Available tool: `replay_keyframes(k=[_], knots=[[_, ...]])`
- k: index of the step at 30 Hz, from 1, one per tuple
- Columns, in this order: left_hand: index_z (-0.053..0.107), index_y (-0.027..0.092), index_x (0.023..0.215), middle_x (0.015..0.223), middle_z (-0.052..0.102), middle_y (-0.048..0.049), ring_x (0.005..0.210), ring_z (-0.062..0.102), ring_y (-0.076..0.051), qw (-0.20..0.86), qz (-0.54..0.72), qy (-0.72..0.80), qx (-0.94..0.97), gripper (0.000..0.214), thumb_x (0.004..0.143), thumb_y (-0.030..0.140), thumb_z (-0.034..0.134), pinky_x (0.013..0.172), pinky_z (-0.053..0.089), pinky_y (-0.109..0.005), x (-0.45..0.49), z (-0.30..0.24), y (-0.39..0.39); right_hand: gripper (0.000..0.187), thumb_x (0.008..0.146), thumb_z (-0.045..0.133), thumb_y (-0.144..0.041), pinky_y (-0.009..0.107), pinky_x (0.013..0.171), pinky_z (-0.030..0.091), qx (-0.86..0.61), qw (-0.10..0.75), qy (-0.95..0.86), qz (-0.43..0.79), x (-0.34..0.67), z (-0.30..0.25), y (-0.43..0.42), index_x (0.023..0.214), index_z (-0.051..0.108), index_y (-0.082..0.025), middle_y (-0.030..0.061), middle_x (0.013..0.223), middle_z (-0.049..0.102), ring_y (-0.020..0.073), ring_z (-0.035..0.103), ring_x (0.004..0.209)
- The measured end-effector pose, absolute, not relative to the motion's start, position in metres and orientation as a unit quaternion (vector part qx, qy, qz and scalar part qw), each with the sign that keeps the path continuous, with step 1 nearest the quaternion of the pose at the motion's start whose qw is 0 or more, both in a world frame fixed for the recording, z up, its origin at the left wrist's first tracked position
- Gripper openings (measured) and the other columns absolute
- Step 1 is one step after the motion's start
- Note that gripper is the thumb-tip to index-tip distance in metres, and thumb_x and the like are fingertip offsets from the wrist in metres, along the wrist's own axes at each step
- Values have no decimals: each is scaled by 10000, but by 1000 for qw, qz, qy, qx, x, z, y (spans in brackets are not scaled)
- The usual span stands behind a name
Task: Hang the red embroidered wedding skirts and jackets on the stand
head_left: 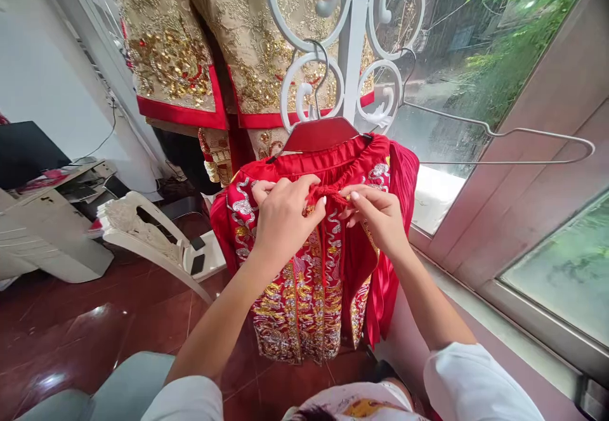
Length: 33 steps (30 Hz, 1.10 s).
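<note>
A red embroidered skirt (299,275) with gold and silver beadwork hangs in front of me from a hanger (323,134) with a wide red top. Across the skirt's front, just below the gathered waistband, runs a twisted red cord (330,193). My left hand (288,208) pinches the cord's left part between thumb and fingers, its back toward me. On the other side my right hand (378,212) grips the cord's right end with thumb and fingertips. Both hands are close together against the fabric, which partly hides behind them.
A beige gold-beaded garment (252,47) with red trim hangs behind. White scroll ironwork (349,47) holds the hangers, and a bare wire hanger (495,132) sticks out right beside the window (457,78). A white chair (157,231) and a desk (61,218) stand left.
</note>
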<state>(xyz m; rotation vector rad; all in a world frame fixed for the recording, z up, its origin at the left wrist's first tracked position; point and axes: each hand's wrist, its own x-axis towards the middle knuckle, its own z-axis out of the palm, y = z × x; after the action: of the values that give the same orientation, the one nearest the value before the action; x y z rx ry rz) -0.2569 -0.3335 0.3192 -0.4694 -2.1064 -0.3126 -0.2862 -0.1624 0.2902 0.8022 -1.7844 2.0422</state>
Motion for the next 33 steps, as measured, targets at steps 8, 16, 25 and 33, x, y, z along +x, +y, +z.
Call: replay_keyframes(k=[8, 16, 25, 33], knots=[[663, 191, 1021, 820, 686, -51, 789, 545, -226, 469, -3, -869, -159, 207, 917, 246, 493, 820, 283, -423, -266, 314, -329, 138, 768, 634, -218, 253, 553, 432, 219, 291, -762, 535, -293, 293, -177, 893, 626, -160, 20, 810, 625, 90, 524, 591], [649, 194, 898, 783, 675, -46, 780, 537, -229, 460, 2, -875, -150, 152, 904, 261, 512, 813, 289, -414, -264, 316, -329, 21, 795, 556, -154, 255, 591, 357, 234, 334, -819, 403, -289, 303, -174, 814, 555, -163, 20, 791, 611, 104, 488, 616], [637, 191, 888, 812, 693, -41, 766, 542, -212, 457, -18, -878, -139, 166, 914, 278, 499, 826, 283, -404, -265, 314, -328, 112, 828, 530, -132, 256, 600, 371, 225, 444, -821, 279, -253, 294, -182, 743, 598, -158, 45, 738, 613, 147, 545, 696], [622, 207, 1022, 826, 688, -25, 811, 560, -206, 459, -65, -875, -140, 191, 936, 263, 460, 868, 280, -403, -260, 314, -331, 226, 923, 471, -313, 255, 579, 375, 195, 433, -830, 293, -243, 287, -175, 952, 622, -147, 67, 846, 649, 124, 555, 646]])
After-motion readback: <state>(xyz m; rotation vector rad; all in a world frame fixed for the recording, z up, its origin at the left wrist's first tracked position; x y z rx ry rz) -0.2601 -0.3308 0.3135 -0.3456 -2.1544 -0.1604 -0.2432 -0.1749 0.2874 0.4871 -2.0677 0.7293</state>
